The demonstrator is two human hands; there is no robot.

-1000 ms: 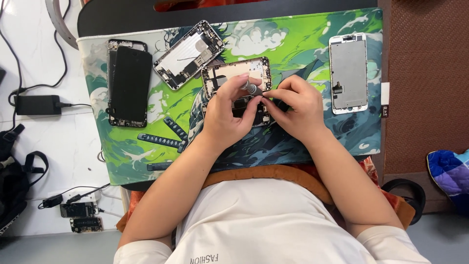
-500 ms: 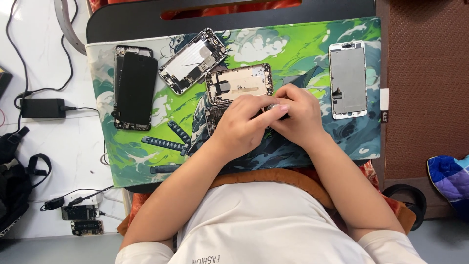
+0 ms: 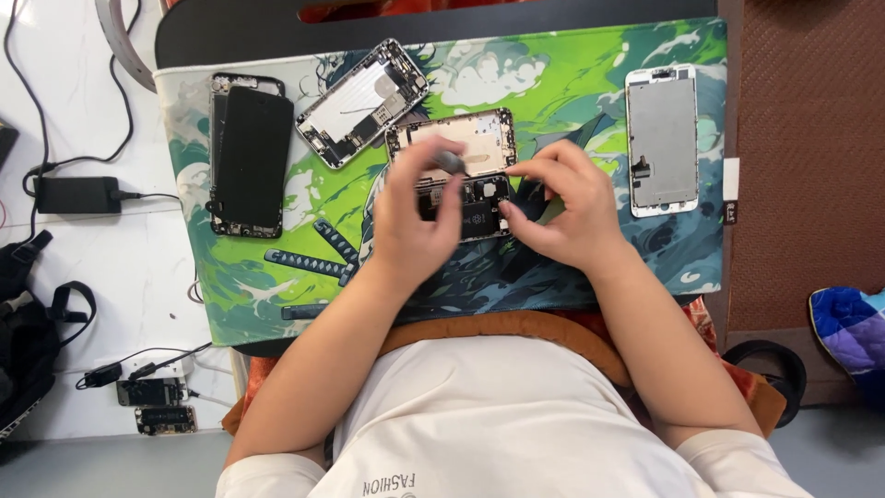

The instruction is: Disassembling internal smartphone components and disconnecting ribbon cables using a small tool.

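An opened phone body [image 3: 461,148] lies in the middle of a green patterned mat [image 3: 572,83], its dark board and parts showing between my hands. My left hand [image 3: 415,217] holds a thin tool with a grey knob [image 3: 450,162] over the open phone. My right hand [image 3: 558,207] rests beside it, with its fingers pinched close over the phone's right edge; what they hold is too small to tell.
A black phone [image 3: 247,157] and a second opened housing [image 3: 361,101] lie at the mat's left. A detached screen panel [image 3: 661,138] lies at the right. A charger brick [image 3: 76,194] and cables sit on the white table at left; small boards [image 3: 152,406] lie lower left.
My hands have drawn slightly apart, uncovering more of the open phone. My left hand has lifted the tool so its knob points up over the housing.
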